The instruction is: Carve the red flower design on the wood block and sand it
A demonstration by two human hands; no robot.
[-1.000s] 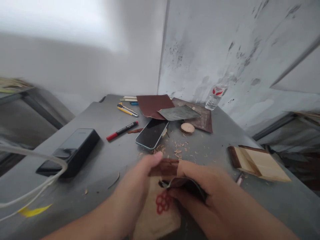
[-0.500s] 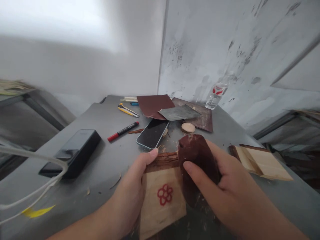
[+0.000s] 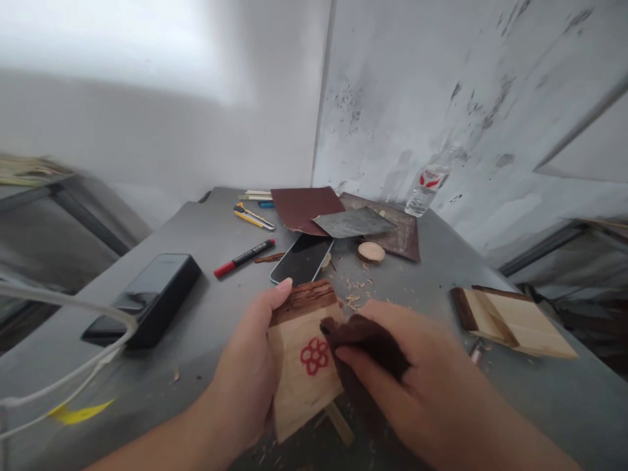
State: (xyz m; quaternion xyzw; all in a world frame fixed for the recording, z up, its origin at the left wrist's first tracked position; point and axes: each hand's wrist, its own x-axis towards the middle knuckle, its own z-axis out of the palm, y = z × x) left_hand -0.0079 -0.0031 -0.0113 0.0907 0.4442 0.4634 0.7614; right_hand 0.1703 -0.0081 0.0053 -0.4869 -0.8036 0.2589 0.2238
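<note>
My left hand (image 3: 250, 366) is closed around the left side of a flat piece of wood (image 3: 294, 392), its thumb on the bark edge at the top. A red flower outline is drawn on the pale face. In my right hand (image 3: 417, 373) is a bent piece of dark red-brown sandpaper (image 3: 367, 340), pinched between thumb and fingers. The sandpaper lies against the wood's right edge, close to the flower. A narrow wooden strip (image 3: 338, 422) shows below the wood piece. Wood shavings (image 3: 356, 291) are scattered beyond my hands.
A phone (image 3: 301, 258), red marker (image 3: 244, 258) and yellow utility knife (image 3: 254, 216) lie ahead. Sandpaper sheets (image 3: 307, 208), a round wood slice (image 3: 371, 252) and a water bottle (image 3: 426, 186) are farther back. Left are a black device (image 3: 161, 294) and white cable (image 3: 63, 298); right, bark-edged wood (image 3: 520, 320).
The wood piece has shifted slightly left and up, now tilted. My right hand has moved the sandpaper down and left along its right edge, uncovering the shavings and the top right corner.
</note>
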